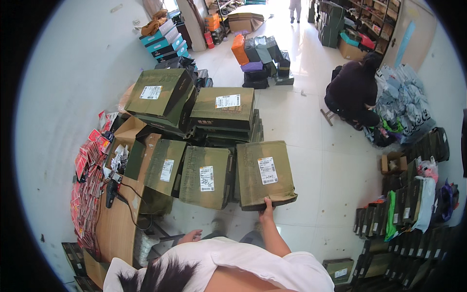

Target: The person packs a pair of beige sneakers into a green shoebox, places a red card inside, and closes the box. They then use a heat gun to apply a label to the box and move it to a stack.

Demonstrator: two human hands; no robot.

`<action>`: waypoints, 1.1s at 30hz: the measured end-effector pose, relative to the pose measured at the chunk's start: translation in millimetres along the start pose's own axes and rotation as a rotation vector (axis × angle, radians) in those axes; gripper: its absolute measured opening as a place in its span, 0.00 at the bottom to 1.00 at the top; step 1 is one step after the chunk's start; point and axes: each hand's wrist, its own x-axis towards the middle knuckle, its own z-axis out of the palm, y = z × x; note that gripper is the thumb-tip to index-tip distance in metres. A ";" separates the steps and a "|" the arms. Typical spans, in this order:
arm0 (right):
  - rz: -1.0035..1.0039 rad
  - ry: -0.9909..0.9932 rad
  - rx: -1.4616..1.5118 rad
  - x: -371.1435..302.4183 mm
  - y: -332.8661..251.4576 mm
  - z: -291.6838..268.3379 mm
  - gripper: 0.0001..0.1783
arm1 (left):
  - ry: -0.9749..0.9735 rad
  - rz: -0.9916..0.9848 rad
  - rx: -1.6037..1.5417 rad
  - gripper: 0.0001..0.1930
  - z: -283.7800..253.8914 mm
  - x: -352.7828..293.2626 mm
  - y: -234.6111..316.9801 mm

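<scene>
My right hand (pixel 266 211) grips the near lower edge of an olive-green cardboard box (pixel 253 177), its thumb up against the side facing me. A white label (pixel 267 170) is stuck on top of that box. My left hand (pixel 190 236) hangs low in front of me, holding nothing, with its fingers loosely apart. To the left of the held box stands a second labelled green box (pixel 193 187), and beyond it a third box (pixel 158 170) leans by the desk. Whether the held box rests on anything is hidden.
At left, a wooden desk (pixel 116 228) bears a black dryer-shaped tool (pixel 113 190) with a cord and many red packets (pixel 85 194). Farther off stand stacked green boxes (pixel 221 109). A person (pixel 352 92) crouches at right beside grey plastic bags (pixel 401 97). Dark boxes (pixel 384 258) line the lower right.
</scene>
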 end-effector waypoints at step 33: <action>0.572 -0.759 -0.764 -406.6 200.1 150.7 0.40 | 0.881 0.131 -0.622 0.26 -72.6 -256.7 -248.3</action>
